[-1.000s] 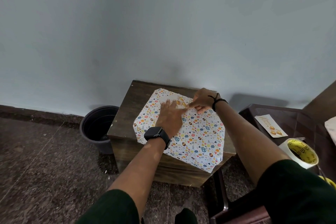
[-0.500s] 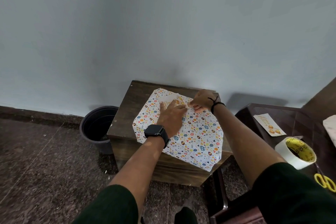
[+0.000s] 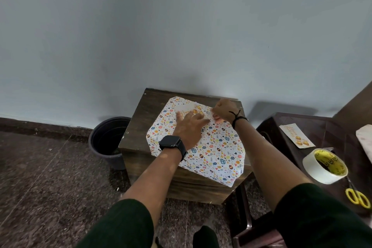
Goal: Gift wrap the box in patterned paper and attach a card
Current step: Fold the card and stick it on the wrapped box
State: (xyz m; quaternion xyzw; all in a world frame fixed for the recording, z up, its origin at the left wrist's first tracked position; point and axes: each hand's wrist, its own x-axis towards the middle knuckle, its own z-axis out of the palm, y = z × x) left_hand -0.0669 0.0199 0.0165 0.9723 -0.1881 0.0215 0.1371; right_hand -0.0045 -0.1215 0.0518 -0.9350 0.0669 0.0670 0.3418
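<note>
We had the wooden counter (image 3: 141,127) against the wall, and the wrapped box (image 3: 211,147) sat on top of it, turned cornerwise, fully covered in egg-patterned paper, so the wrapping looked done and only the card remained. Its near corner overhung the counter edge at about five o'clock. At nine o'clock from the counter a dark bin (image 3: 106,139) stood on the floor. At three o'clock a second, darker counter (image 3: 314,127) carried our supplies within easy reach of the right arm: a spare card (image 3: 296,136), a roll of tape (image 3: 325,166) nearer us, and yellow scissors (image 3: 358,198) at the frame edge.

Our left hand (image 3: 189,127) lay flat with fingers spread and straight, pressing the card (image 3: 191,111) down at the box's twelve o'clock corner, we judged to keep it from sliding while it was fixed. Our right hand (image 3: 223,111) met it from two o'clock, fingers curled and pinched at the card's right edge, apparently on a small piece of tape or the card's margin; we could not tell which. Both hands nearly touched over the card, one anchoring, the other fastening.
</note>
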